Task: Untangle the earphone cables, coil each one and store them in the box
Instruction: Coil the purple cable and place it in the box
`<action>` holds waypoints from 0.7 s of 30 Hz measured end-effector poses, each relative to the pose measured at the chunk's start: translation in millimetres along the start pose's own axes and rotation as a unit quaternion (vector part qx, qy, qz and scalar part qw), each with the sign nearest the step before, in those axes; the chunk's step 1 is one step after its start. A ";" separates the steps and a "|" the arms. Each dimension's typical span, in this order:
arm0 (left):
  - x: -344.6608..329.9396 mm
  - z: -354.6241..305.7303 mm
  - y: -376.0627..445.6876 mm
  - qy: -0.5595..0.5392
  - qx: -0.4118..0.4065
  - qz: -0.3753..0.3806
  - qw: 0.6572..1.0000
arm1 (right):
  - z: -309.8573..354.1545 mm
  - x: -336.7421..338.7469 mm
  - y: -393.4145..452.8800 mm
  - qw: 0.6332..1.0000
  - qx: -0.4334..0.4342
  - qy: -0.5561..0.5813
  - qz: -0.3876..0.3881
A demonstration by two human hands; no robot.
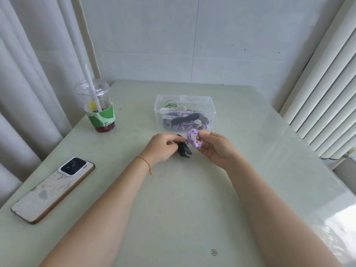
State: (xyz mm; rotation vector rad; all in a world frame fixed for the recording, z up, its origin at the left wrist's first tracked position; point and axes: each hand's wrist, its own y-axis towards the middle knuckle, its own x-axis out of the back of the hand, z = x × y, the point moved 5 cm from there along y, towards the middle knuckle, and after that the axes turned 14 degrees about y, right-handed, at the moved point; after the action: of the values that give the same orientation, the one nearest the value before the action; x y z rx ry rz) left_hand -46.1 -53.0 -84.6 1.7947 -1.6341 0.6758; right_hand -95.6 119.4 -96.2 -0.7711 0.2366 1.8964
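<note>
i read this as the tail end of coiling one cable. my right hand holds a small lilac earphone cable coil pinched between thumb and fingertips, raised just above the pale green worktop and just in front of the clear rectangular plastic box. my left hand is closed in a pinch at the coil's left edge, on what looks like the loose end of the cable, though the view is too soft here for me to be sure. under and beside the left hand there is a soft black item, possibly a tie or a pouch; i cannot tell whether the hand grips it or it only lies on the worktop.

the box is open at the top and already holds several coils, mostly lilac, one green, with pale and black strips among them, so i judge the task well along.

the next move, as i see it, calls for securing the loose end so the loops do not spring apart, then carrying the coil a short way forward over the near wall of the box and letting it down inside. the grip must stay firm on all the loops until release.

a lidded plastic drink cup with a straw and green sleeve and a white-backed smartphone sit well off to the left, out of the path.
</note>
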 end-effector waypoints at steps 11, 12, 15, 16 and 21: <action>2.7 -5.0 -5.6 0.065 -0.014 -0.080 0.995 | 25.1 -25.7 -22.0 0.984 0.045 -0.133 0.112; 3.4 -5.2 -5.3 0.071 -0.017 -0.085 0.994 | 28.4 -29.9 -25.5 0.979 0.051 -0.157 0.123; 5.3 -7.8 -5.2 0.097 -0.033 -0.081 0.991 | 29.1 -41.1 -32.5 0.961 0.058 -0.226 0.152; 5.4 -8.3 -4.9 0.107 -0.039 -0.079 0.990 | 26.9 -43.7 -33.7 0.956 0.055 -0.239 0.158; 6.0 -10.7 -5.4 0.105 -0.049 -0.077 0.990 | 22.5 -44.5 -34.1 0.956 0.051 -0.250 0.143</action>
State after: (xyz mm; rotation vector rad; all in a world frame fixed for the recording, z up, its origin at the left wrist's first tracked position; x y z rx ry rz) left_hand -39.8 -49.1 -73.5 1.6972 -1.3528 0.6771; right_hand -63.0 112.4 -45.7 -0.1731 0.1303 2.2636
